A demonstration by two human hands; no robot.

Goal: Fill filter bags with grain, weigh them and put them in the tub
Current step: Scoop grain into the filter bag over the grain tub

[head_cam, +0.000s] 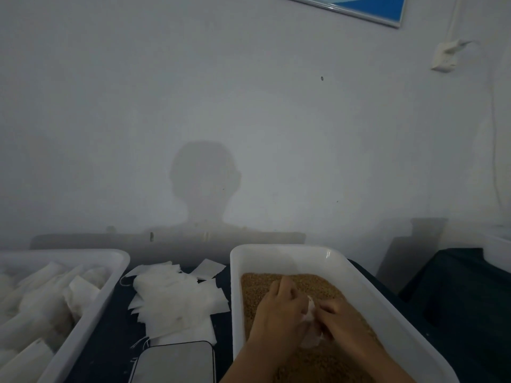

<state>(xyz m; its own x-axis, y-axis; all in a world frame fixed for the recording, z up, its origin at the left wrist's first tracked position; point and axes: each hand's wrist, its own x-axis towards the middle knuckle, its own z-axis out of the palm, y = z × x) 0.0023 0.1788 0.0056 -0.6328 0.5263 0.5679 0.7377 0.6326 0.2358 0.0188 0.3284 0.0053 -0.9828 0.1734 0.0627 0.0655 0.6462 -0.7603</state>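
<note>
A white tub (276,254) on the right holds brown grain (260,283). Both my hands are inside it, over the grain. My left hand (279,310) and my right hand (341,320) hold a small white filter bag (311,309) between them, fingers curled on it. Most of the bag is hidden by the hands. A loose pile of empty white filter bags (174,299) lies on the dark table between the tubs. A second white tub (110,275) on the left holds several filled white bags (80,293). A flat scale (177,363) sits at the near edge, below the pile.
A pale wall rises right behind the table. Dark cloth (456,288) covers the surface to the right of the grain tub. Another white container's edge (497,250) shows at the far right. A socket with a cable (445,56) hangs on the wall.
</note>
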